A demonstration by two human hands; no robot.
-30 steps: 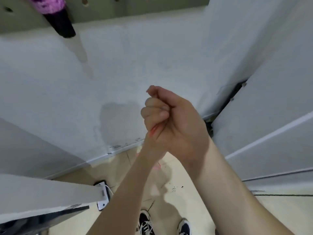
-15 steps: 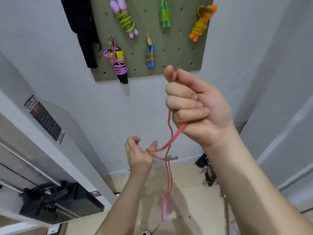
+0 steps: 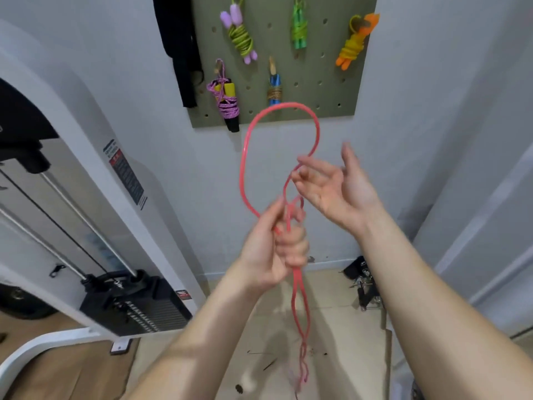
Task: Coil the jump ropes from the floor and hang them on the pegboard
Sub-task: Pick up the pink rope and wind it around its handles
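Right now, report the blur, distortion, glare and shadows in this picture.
Head view: motion blur smears the right hand, worst at its fingertips, and softens the left hand gripping the pink jump rope. Head view: the wide lens bows the white machine frame at left; the pegboard reads fairly sharp. Head view: even light, no glare, soft shadows on the floor.

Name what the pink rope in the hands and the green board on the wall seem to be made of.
The rope looks like smooth plastic or rubber cord: glossy, holding a springy open loop. The board may be painted wood or metal: matte olive face with rows of round holes.
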